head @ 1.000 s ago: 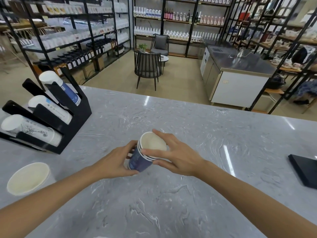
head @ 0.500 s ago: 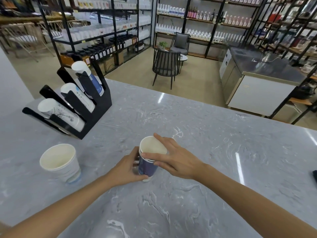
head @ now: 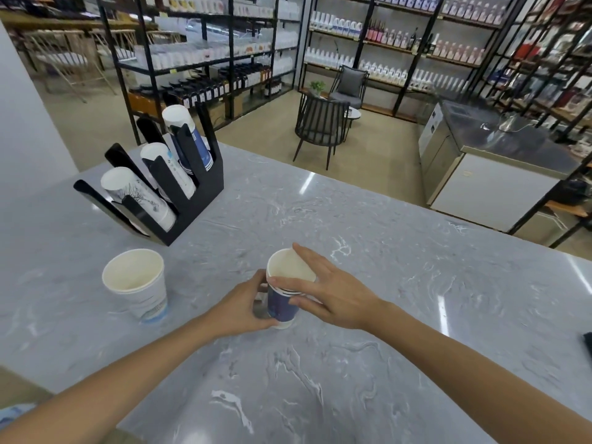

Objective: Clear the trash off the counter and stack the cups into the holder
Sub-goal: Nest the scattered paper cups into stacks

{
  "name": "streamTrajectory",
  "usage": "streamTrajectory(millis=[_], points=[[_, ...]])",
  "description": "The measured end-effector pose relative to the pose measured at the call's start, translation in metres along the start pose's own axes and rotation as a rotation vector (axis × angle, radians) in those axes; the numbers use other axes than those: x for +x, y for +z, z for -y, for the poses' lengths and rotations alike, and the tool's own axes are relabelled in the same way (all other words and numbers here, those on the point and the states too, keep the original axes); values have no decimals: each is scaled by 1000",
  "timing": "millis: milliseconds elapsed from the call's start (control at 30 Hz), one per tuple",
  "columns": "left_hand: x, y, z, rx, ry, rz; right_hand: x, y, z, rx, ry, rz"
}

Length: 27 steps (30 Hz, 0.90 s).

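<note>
A stack of dark blue paper cups (head: 282, 307) stands upright on the grey marble counter (head: 384, 315). My left hand (head: 240, 306) wraps its lower left side. My right hand (head: 333, 293) grips its rim and right side. A single white paper cup (head: 136, 283) stands open-mouth-up to the left, apart from both hands. At the far left stands the black cup holder (head: 192, 193), with three slanted rows of stacked cups lying in its slots.
A dark flat object (head: 587, 344) lies at the counter's right edge. Beyond the counter's far edge are a black chair (head: 320, 126), a steel-topped cabinet (head: 499, 174) and shelving with bottles.
The view has swung left, bringing the white cup and the holder further into the frame. The blue stack went from tilted to upright on the counter. Both hands keep their hold.
</note>
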<state>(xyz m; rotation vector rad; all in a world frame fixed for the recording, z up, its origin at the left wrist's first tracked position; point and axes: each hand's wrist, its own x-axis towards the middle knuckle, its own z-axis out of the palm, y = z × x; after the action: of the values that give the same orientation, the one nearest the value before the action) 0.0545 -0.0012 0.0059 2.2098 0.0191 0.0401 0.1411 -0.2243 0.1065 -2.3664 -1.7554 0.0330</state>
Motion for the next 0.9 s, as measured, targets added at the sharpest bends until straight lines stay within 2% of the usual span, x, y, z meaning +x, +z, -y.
streamTrajectory(millis=[267,433,533,667,800,900], points=[[-18,-60,-28,268,111,-12,12,-15,19,-64,30,-178],[-40,-116,-50,397,207,-103,35,-29,43,-44,8,-343],[-62,-150,-49,458,217,-195,53,-25,63,100,32,-404],[-97,-188,-27,475,166,-278,80,-4,91,483,23,-365],[-128,-211,4,484,99,-270,104,31,113,625,53,-297],[-146,-217,22,446,116,-283,120,63,123,706,133,-251]])
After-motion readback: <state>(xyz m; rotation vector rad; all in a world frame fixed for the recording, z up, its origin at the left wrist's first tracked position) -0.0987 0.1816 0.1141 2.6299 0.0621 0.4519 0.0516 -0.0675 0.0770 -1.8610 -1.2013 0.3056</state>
